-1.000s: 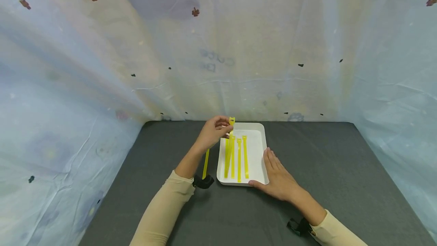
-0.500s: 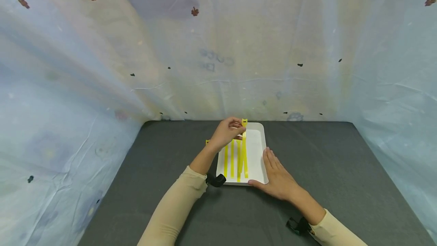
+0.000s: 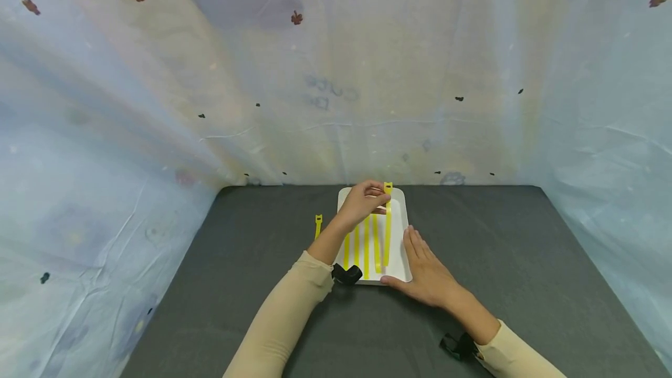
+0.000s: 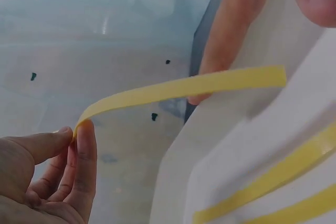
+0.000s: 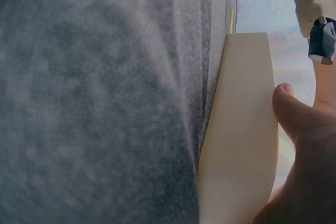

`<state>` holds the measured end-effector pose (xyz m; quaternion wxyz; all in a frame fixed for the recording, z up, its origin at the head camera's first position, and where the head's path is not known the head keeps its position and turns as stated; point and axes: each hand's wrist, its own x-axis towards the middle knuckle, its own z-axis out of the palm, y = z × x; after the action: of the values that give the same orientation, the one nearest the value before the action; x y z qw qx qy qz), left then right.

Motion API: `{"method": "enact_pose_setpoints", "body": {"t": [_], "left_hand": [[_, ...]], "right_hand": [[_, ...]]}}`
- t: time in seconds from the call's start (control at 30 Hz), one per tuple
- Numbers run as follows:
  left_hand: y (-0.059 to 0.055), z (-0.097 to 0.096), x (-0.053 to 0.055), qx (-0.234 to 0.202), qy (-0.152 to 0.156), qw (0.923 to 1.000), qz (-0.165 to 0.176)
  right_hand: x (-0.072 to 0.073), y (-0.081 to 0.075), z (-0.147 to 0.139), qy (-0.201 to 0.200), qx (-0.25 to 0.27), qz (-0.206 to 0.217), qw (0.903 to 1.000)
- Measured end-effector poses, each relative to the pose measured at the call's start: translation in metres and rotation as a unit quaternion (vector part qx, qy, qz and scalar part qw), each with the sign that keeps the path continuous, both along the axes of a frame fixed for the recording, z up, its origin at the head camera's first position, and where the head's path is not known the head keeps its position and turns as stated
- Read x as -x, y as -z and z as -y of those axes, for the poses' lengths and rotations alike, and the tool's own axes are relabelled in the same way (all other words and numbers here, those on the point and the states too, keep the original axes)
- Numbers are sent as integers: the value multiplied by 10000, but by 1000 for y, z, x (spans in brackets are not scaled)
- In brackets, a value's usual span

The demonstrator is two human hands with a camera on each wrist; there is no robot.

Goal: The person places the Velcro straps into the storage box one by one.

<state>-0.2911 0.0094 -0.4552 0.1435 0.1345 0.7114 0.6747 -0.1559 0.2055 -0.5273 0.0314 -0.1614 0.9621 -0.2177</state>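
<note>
My left hand (image 3: 364,203) pinches a yellow cable strap (image 3: 388,232) just below its slotted head, between thumb and fingertips. The strap hangs over the right part of a white tray (image 3: 398,249); in the left wrist view the held strap (image 4: 157,93) arches out, its free end above the tray. Several similar yellow straps (image 3: 366,249) lie side by side in the tray, their upper ends partly hidden by my left hand. My right hand (image 3: 427,276) rests at the tray's near right corner, fingers straight along the side, thumb at the front rim.
Another yellow strap (image 3: 318,223) lies on the dark grey tablecloth (image 3: 252,238) left of the tray, partly behind my left forearm. A pale patterned curtain (image 3: 388,74) stands behind the table and along both sides.
My left hand has moved right across the tray with the held strap, from its left part to its right. My right hand has stayed at the corner.
</note>
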Motion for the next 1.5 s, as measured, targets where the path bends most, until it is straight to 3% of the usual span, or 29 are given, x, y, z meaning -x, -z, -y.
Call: {"method": "enact_pose_setpoints", "body": {"t": [0.57,0.97,1.2,1.5], "left_hand": [[34,-17,16,432,-436,9969,500],[45,-33,15,1342,-466,9894,308],[49,-39,16,1450,-497,9877,306],[59,-44,20,1910,-651,9794,114]], "right_hand": [[-2,-2,1,-65,4,-170,9998],[-2,-2,1,-85,14,-138,9999],[-2,-3,1,-71,5,-129,9999],[-2,-3,0,-101,3,-165,9998]]}}
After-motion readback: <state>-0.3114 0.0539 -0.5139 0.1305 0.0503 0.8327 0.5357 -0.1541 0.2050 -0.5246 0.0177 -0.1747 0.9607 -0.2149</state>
